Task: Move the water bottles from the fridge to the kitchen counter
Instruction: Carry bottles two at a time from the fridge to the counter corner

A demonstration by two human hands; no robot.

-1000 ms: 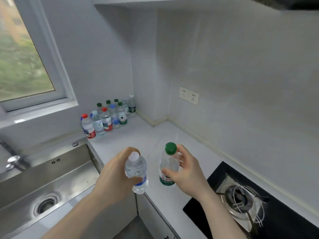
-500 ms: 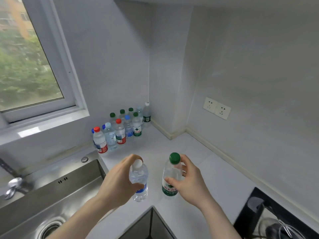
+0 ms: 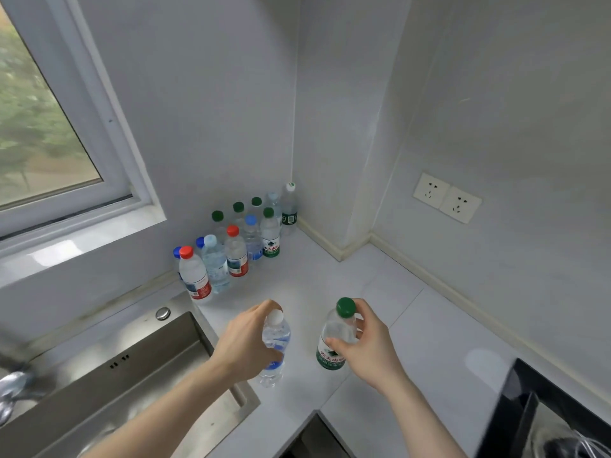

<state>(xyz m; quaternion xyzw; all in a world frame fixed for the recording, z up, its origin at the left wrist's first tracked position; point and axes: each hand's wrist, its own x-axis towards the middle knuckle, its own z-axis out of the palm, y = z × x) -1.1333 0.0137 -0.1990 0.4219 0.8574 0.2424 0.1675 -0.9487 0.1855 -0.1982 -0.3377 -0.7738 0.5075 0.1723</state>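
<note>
Now | left hand (image 3: 246, 345) grips white-capped water bottle (image 3: 275, 350) at its upper body | right hand (image 3: 370, 347) grips green-capped water bottle (image 3: 335, 338), just beside | both above white counter (image 3: 429, 332) | bottle cluster (image 3: 236, 241) beyond the hands

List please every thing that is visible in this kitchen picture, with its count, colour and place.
Bottles in the corner group: about eleven, clear, caps green, blue, red and white; standing on the counter against the wall.
Counter: one, white; L-shaped along both walls.
Sink: one, steel; lower left.
Window: one, white frame; upper left.
Wall sockets: two, white; right wall.
Hob: one, black; lower right, partly cut off.
White-capped bottle: one, clear, blue label; in the left hand.
Green-capped bottle: one, clear, green label; in the right hand.
</note>
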